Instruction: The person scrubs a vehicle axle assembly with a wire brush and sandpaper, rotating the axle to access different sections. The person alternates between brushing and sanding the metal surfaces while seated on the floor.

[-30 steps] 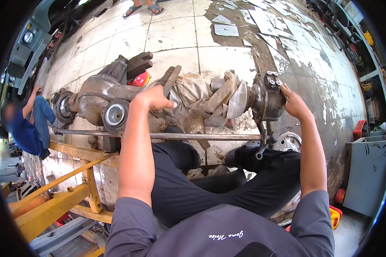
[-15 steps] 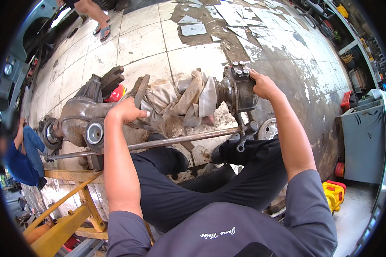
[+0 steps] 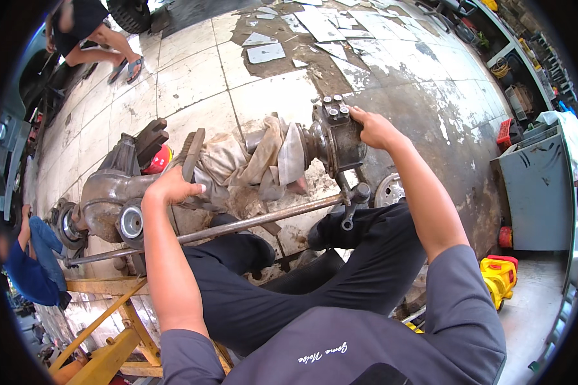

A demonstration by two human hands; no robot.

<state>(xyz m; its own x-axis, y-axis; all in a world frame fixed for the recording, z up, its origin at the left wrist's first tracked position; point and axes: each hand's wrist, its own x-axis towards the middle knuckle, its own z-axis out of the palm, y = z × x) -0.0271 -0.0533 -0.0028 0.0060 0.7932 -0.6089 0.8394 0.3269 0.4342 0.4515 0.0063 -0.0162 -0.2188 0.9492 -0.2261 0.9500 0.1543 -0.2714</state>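
Note:
A long greasy vehicle axle (image 3: pixel 112 192) lies across in front of my knees, with a thin steel rod (image 3: pixel 257 220) along its near side. My left hand (image 3: pixel 170 186) rests at the axle tube, closed about the lower end of a wire brush (image 3: pixel 193 153); its thumb points right and its other fingers are mostly hidden. A stained rag (image 3: pixel 250 160) is draped over the tube between my hands. My right hand (image 3: pixel 377 130) grips the far right side of the bolted hub housing (image 3: pixel 340 138), its index finger by the top plate.
A yellow metal stand (image 3: pixel 106 353) is at lower left. To the right are a grey cabinet (image 3: pixel 536 199) and a yellow-red plastic item (image 3: pixel 498 279). One person (image 3: pixel 32 256) sits at left; another (image 3: pixel 87 32) is at upper left. Broken tiles (image 3: pixel 266 53) lie on the floor beyond.
My view has turned a little, so the axle and both hands appear farther left. Each hand keeps its place on the same parts. More of the person at upper left shows.

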